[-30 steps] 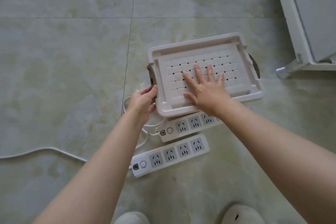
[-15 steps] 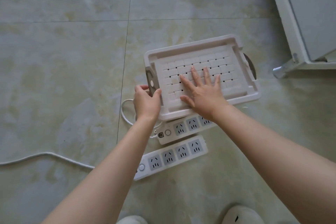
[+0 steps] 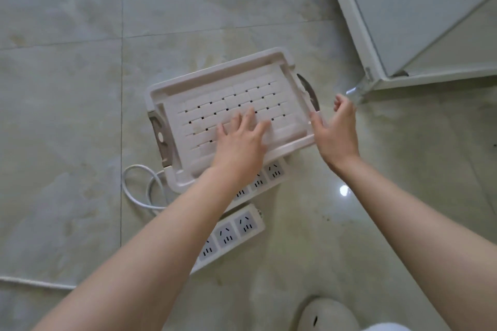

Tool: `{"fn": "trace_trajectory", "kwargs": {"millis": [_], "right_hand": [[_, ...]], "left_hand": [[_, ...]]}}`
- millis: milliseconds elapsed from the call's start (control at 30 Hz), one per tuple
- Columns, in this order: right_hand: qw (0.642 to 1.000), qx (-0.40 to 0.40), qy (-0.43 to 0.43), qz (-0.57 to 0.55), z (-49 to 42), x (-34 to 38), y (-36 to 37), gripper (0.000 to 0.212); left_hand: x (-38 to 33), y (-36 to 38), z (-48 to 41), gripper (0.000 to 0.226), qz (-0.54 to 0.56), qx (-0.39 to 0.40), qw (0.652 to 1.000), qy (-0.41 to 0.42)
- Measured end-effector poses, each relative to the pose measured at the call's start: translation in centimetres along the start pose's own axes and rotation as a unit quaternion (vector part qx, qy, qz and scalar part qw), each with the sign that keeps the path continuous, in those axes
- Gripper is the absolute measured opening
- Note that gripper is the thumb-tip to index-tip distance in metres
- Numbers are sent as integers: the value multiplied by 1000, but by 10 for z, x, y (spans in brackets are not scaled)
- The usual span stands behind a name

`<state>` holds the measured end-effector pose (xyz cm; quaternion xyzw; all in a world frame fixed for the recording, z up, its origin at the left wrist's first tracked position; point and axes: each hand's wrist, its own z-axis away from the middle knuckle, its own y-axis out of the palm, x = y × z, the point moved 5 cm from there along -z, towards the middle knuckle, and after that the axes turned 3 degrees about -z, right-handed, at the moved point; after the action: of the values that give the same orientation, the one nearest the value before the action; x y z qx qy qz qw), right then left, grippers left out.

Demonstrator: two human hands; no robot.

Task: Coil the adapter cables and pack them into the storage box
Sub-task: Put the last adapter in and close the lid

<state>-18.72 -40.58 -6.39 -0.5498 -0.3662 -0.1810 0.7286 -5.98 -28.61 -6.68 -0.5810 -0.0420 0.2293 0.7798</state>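
Note:
The white storage box (image 3: 215, 80) stands on the floor with its woven-pattern lid on. My left hand (image 3: 240, 140) lies flat on the lid, fingers straight. My right hand (image 3: 337, 129) is at the box's right edge beside the dark right latch (image 3: 309, 93); its thumb touches the lid rim and its fingers are loosely curled, holding nothing. The grey-brown left latch (image 3: 160, 137) is free. Two white power strips lie in front of the box: one (image 3: 273, 170) partly under my left arm, the other (image 3: 238, 227) nearer me. A white cable loop (image 3: 134, 191) lies left of them.
A white cabinet (image 3: 403, 21) with a metal foot (image 3: 355, 90) stands at the right, close to my right hand. Another stretch of white cable (image 3: 35, 283) runs along the floor at the lower left. My white shoe (image 3: 328, 314) is at the bottom edge.
My left hand left the left latch and moved onto the lid. My right hand lifted off the lid and moved to the box's right edge by the right latch.

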Motion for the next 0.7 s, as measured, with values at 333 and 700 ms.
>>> {"fn": "trace_trajectory", "kwargs": {"millis": [333,700], "right_hand": [[994,50,38,-87,-25,-1,4,40],[920,121,-153,339,-14,19,18,57]], "left_hand": [[2,3,-4,49,-28,-6,999,-22],[-2,3,-4,49,-37,12,999,-29]]}}
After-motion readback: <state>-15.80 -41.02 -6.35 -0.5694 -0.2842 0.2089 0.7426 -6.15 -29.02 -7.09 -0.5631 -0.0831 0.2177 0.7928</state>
